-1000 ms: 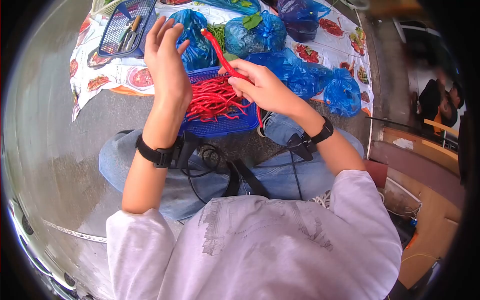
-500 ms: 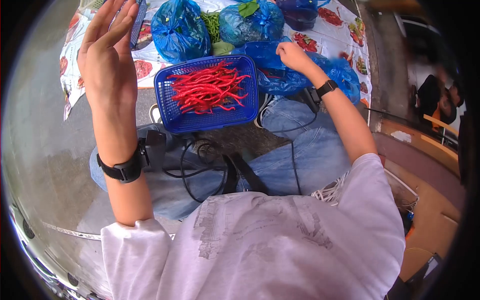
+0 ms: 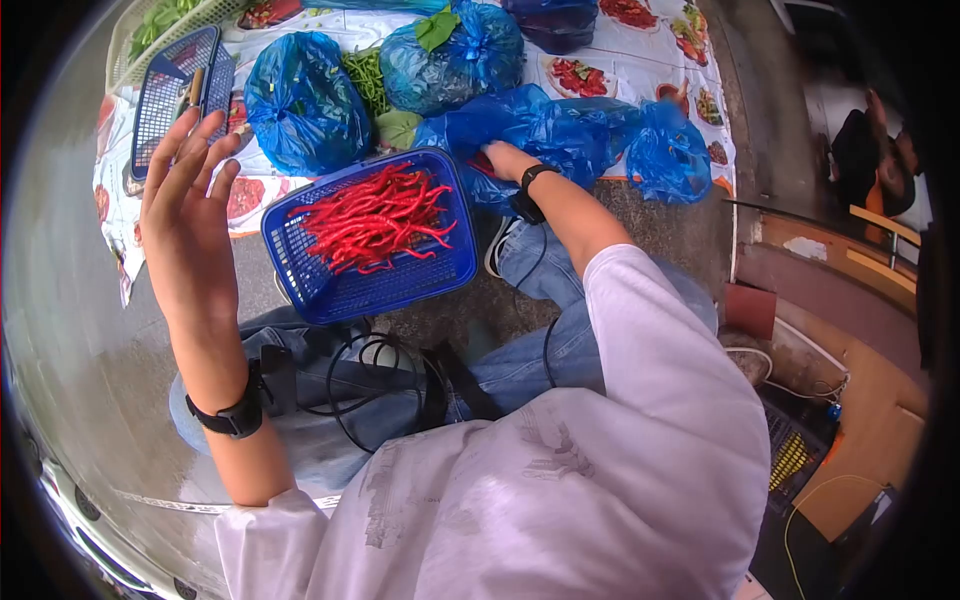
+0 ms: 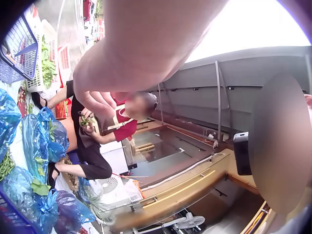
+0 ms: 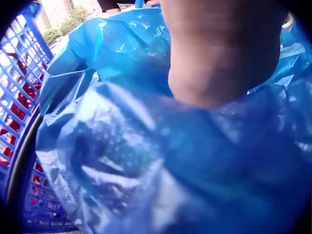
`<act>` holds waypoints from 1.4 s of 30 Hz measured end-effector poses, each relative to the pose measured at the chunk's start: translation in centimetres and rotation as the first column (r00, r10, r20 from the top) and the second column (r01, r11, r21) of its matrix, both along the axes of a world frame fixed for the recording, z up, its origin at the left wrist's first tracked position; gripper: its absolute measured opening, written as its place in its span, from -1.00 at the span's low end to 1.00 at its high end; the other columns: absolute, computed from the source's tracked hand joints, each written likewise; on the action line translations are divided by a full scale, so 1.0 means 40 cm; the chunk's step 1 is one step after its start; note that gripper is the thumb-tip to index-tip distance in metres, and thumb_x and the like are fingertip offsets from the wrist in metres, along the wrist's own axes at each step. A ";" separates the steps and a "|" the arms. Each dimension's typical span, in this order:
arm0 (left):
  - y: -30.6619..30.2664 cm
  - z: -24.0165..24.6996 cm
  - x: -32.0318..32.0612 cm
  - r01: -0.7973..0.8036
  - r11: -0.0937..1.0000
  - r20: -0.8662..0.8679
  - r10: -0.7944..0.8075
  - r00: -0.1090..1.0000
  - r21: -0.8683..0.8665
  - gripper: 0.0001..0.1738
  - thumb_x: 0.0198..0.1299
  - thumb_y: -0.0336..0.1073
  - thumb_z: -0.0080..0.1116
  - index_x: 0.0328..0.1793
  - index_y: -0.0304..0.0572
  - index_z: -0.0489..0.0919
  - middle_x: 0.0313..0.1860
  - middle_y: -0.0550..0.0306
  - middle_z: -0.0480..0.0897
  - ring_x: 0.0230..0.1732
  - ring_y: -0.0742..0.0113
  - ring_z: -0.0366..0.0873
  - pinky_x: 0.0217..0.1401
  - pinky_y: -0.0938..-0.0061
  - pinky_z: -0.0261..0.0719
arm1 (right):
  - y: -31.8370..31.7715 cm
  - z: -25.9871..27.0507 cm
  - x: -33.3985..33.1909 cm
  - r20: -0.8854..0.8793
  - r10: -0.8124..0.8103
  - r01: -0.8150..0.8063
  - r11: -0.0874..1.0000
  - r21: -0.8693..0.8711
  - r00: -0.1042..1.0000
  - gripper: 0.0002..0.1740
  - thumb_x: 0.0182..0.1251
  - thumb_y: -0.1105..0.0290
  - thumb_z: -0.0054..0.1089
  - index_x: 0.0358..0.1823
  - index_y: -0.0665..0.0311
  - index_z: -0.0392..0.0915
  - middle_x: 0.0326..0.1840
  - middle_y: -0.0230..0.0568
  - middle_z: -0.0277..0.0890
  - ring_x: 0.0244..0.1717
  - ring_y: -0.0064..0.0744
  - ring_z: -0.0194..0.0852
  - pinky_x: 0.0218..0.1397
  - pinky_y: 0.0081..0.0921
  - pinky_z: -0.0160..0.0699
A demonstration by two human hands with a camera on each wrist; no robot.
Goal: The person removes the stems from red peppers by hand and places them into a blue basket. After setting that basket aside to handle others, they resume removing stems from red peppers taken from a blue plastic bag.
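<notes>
The left hand (image 3: 190, 225) is raised at the left of the blue basket (image 3: 372, 296), its fingers spread and slightly bent, holding nothing. Red chilies (image 3: 375, 215) lie in a pile in that basket. To its right, the right hand (image 3: 508, 160) reaches into a blue plastic bag (image 3: 575, 125), with its fingers hidden; a bit of red shows beside them. In the right wrist view the bag (image 5: 122, 146) surrounds the right hand (image 5: 219, 63), and the basket (image 5: 29, 195) stands at the left. The left wrist view shows the left hand (image 4: 122, 53) close up.
Tied blue bags (image 3: 305, 105) and green beans (image 3: 368, 80) lie on the printed cloth (image 3: 640, 70) beyond the basket. A smaller basket (image 3: 165, 95) with tools and a white basket of greens (image 3: 165, 30) stand upper left. Another person (image 4: 87, 141) sits across the cloth.
The right hand held a chili above the basket a second ago; it moved right and is now inside the bag. The left hand moved left, away from the basket.
</notes>
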State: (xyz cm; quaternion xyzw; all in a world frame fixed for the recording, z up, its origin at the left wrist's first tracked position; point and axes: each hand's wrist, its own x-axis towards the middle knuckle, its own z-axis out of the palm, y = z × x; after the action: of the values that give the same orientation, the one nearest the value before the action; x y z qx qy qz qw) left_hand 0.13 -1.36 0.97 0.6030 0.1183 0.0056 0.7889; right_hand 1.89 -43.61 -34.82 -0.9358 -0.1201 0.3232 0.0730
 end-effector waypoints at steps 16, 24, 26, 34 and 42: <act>-0.047 -0.024 -0.004 0.149 0.989 -0.035 -0.149 0.988 -0.009 -0.68 0.44 -0.34 0.11 0.22 -0.36 0.60 0.06 0.06 0.71 0.00 0.33 0.65 0.11 0.47 0.52 | -0.046 0.128 -0.054 -0.245 0.014 -0.078 0.964 -0.253 0.969 -0.64 0.24 0.41 0.32 0.06 0.37 0.69 0.13 0.20 0.65 0.18 0.11 0.65 0.18 -0.11 0.66; -0.050 -0.026 -0.016 0.205 0.978 -0.003 -0.205 0.979 -0.036 -0.70 0.40 -0.37 0.13 0.18 -0.33 0.62 0.00 0.07 0.73 -0.08 0.38 0.66 0.04 0.52 0.54 | -0.042 0.486 0.035 0.080 0.048 -0.046 0.999 -0.025 0.996 -0.80 0.20 0.39 0.42 -0.21 0.34 0.69 -0.17 0.13 0.70 -0.06 0.12 0.68 -0.01 -0.07 0.61; -0.053 -0.033 -0.018 0.207 0.977 -0.005 -0.207 0.978 -0.045 -0.70 0.38 -0.39 0.12 0.17 -0.33 0.62 0.00 0.07 0.73 -0.08 0.38 0.66 0.03 0.52 0.54 | -0.032 0.568 0.024 0.197 0.013 -0.004 0.999 -0.043 0.980 -0.84 0.23 0.41 0.37 -0.23 0.35 0.69 -0.20 0.13 0.68 -0.06 0.14 0.66 0.00 -0.03 0.60; -0.102 -0.048 -0.051 0.374 0.927 -0.085 -0.376 0.923 -0.036 -0.72 0.42 -0.42 0.04 0.18 -0.33 0.60 -0.01 0.08 0.72 -0.11 0.41 0.65 0.00 0.54 0.57 | -0.012 0.856 -0.076 0.669 0.127 -0.045 0.989 -0.137 0.732 -0.89 0.30 0.47 0.23 -0.33 0.38 0.64 -0.32 0.10 0.65 -0.14 0.17 0.65 -0.08 -0.02 0.61; -0.239 -0.070 -0.132 0.643 0.659 -0.171 -0.738 0.652 -0.390 -0.31 0.53 0.02 0.08 0.50 -0.43 0.33 0.39 -0.19 0.52 0.35 0.13 0.53 0.45 0.30 0.48 | 0.144 1.106 -0.189 0.412 -0.564 0.347 0.799 0.491 0.715 -0.79 0.39 0.43 0.33 -0.04 0.37 0.75 -0.25 -0.25 0.76 -0.35 -0.61 0.62 -0.24 -0.59 0.57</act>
State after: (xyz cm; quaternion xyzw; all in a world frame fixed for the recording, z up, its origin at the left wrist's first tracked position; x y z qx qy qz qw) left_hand -5.16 -10.92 -1.82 0.4696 0.0005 -0.4127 0.7805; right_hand -5.68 -37.86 9.43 -0.9547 0.0436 -0.0120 0.2943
